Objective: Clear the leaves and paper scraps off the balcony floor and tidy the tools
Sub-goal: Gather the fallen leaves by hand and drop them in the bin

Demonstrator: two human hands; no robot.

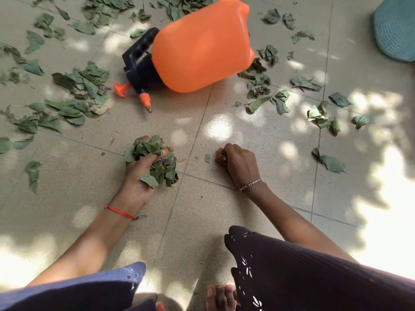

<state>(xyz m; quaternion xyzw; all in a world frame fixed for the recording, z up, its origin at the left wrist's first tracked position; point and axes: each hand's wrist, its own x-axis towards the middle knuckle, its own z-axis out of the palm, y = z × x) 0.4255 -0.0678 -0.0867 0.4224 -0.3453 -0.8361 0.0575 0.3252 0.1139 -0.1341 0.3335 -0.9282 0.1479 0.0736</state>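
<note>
My left hand point(139, 176) grips a thick bunch of green leaves point(157, 160) just above the tiled balcony floor point(202, 209). My right hand point(238, 163) rests knuckles-up on the floor a little to the right, its fingertips pinching a small leaf scrap point(223, 156). One tiny leaf bit point(208, 158) lies just left of those fingers. An orange pump sprayer point(202, 46) with a black handle lies on its side beyond both hands. Loose leaves are scattered left point(76, 93) and right point(278, 97) of it.
A teal woven object point(397, 30) sits at the top right corner. More leaves lie along the far edge point(107, 5) and at the right point(332, 163). My knees in dark cloth and my bare toes point(220, 297) fill the bottom of the view.
</note>
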